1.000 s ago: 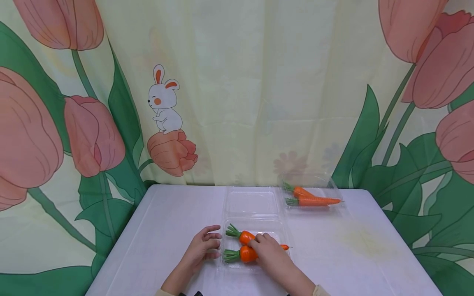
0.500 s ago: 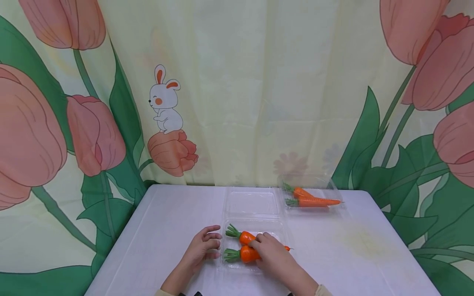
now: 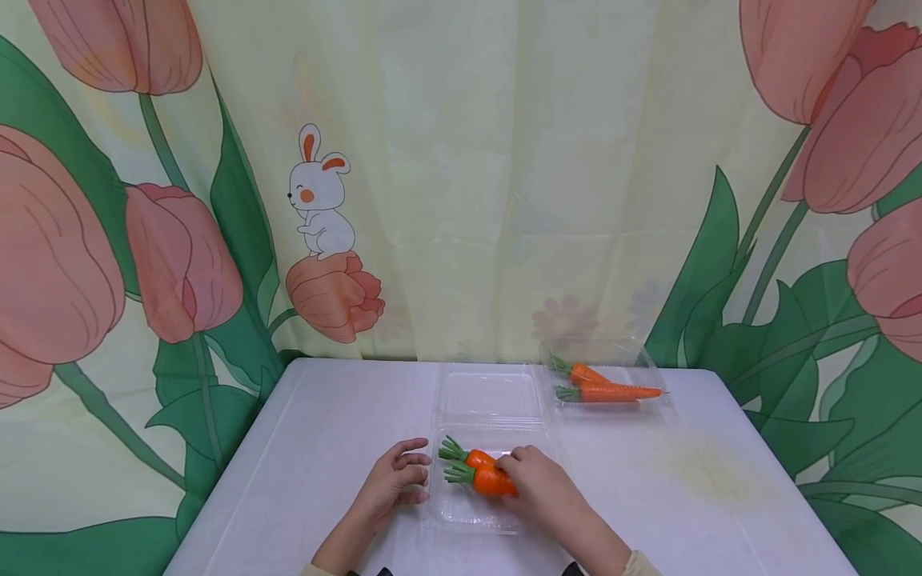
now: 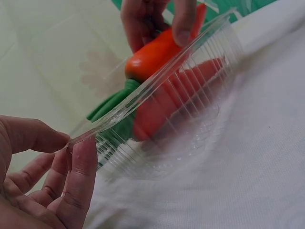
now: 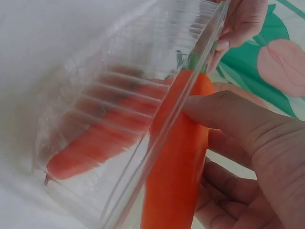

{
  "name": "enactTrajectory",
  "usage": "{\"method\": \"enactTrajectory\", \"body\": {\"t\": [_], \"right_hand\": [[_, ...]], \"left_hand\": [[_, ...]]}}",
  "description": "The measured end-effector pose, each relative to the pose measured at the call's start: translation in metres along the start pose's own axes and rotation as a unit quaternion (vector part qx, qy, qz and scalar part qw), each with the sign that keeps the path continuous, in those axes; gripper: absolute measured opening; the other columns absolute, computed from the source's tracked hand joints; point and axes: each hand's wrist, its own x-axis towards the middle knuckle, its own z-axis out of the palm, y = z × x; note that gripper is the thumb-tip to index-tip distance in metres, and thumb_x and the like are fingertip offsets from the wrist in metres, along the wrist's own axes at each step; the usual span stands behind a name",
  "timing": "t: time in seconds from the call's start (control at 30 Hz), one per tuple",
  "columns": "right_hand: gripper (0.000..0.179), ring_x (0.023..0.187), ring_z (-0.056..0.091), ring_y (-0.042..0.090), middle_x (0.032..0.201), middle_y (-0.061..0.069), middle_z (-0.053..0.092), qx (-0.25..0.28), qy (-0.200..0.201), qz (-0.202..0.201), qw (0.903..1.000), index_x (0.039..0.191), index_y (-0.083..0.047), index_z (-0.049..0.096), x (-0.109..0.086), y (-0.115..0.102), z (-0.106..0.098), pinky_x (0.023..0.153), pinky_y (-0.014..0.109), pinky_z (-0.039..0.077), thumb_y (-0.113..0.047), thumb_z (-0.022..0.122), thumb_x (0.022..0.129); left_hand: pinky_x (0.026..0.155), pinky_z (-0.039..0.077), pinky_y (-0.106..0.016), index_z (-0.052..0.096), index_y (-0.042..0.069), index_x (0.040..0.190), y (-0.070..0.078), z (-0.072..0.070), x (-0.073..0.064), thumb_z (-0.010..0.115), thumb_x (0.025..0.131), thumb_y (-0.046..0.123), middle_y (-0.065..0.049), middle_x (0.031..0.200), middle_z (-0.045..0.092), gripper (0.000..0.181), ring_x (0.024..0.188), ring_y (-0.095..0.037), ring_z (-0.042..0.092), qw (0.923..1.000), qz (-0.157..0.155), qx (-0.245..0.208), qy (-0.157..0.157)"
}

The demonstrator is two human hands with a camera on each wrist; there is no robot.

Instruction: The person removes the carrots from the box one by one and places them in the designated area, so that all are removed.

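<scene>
A clear plastic clamshell container (image 3: 471, 522) lies with its lid folded back on the table. My left hand (image 3: 394, 484) pinches its left rim between thumb and finger, plain in the left wrist view. My right hand (image 3: 543, 488) holds an orange carrot (image 3: 491, 482) by its body, the green top pointing left. In the right wrist view the thumb and fingers lie on both sides of this carrot (image 5: 174, 176), raised at the container's rim. Another carrot (image 3: 479, 458) rests inside the container, partly hidden by the held carrot and right hand; through the clear wall its body (image 5: 105, 136) shows.
At the back right of the white-covered table (image 3: 346, 416) stands a second clear container (image 3: 634, 360) with two carrots (image 3: 612, 392) in it. The open lid (image 3: 490, 396) lies behind the nearer container. A tulip-printed curtain (image 3: 461, 200) hangs behind the table.
The right hand has raised the nearer carrot off the container floor and shifted it slightly right and away from me. The left hand and the other carrot have stayed in place.
</scene>
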Motion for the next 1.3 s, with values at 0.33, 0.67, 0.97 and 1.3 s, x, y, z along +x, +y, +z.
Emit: {"method": "enactTrajectory", "body": {"t": [0.33,0.67,0.97,1.3], "right_hand": [[0.042,0.081,0.061,0.008,0.095,-0.004,0.072,0.104,0.018,0.097,0.9897,0.116,-0.015,0.074,0.004,0.0,-0.005,0.078,0.032,0.06,-0.021,0.089,0.077],[0.058,0.085,0.065,0.012,0.097,-0.003,0.072,0.235,0.023,0.212,0.9483,0.133,-0.018,0.066,0.01,0.004,-0.017,0.074,0.033,0.063,-0.022,0.088,0.079],[0.061,0.083,0.067,0.015,0.096,0.001,0.072,0.319,0.034,0.271,0.9076,0.136,-0.021,0.063,0.009,0.015,-0.021,0.072,0.034,0.063,-0.021,0.087,0.08],[0.059,0.079,0.07,0.021,0.096,0.01,0.07,0.44,0.023,0.306,0.8439,0.135,-0.015,0.054,0.006,0.027,-0.021,0.07,0.041,0.064,-0.017,0.083,0.084]], "left_hand": [[0.067,0.061,-0.031,0.046,0.003,0.148,0.001,0.0,0.0,0.069,0.09,0.006,-0.008,0.11,0.067,0.063,0.083,-0.017,0.066,0.9999,-0.008,0.006,0.004],[0.067,0.062,-0.031,0.046,0.004,0.149,0.002,0.002,-0.001,0.07,0.091,0.008,-0.01,0.113,0.067,0.062,0.083,-0.018,0.065,0.9998,-0.014,0.012,0.011],[0.068,0.062,-0.031,0.046,0.004,0.149,0.001,0.001,0.0,0.069,0.092,0.007,-0.011,0.115,0.067,0.062,0.083,-0.018,0.065,0.9998,-0.016,0.01,0.008],[0.068,0.062,-0.032,0.046,0.005,0.148,-0.001,0.001,0.002,0.071,0.091,0.009,-0.012,0.116,0.068,0.063,0.082,-0.019,0.066,0.9995,-0.018,0.02,0.017]]}}
